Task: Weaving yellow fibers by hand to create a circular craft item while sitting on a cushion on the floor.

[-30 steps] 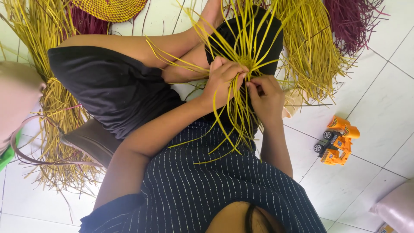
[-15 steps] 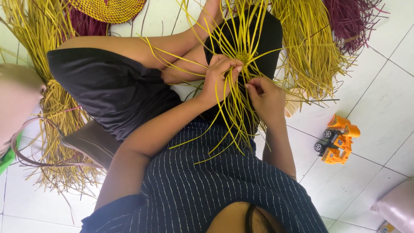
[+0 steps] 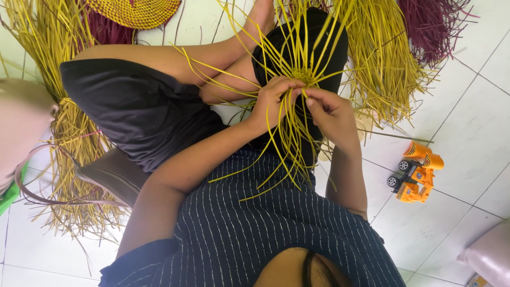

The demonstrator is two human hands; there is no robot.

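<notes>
A small woven knot of yellow straw strands (image 3: 302,75) rests over my black-clad knee, with loose strands fanning out in all directions. My left hand (image 3: 275,104) pinches strands just below the woven centre. My right hand (image 3: 329,112) meets it from the right, fingertips closed on a strand beside the left thumb. Long strands hang down between both hands over my striped dark shirt (image 3: 265,223).
Yellow straw bundles lie on the white tiled floor at left (image 3: 69,138) and upper right (image 3: 382,58). Maroon straw (image 3: 433,26) sits top right, a woven yellow round mat (image 3: 135,9) top left. An orange toy truck (image 3: 415,171) stands at right. A brown bag (image 3: 106,172) lies at left.
My right hand has moved up and left to touch my left hand at the woven centre. The left hand shifted slightly down.
</notes>
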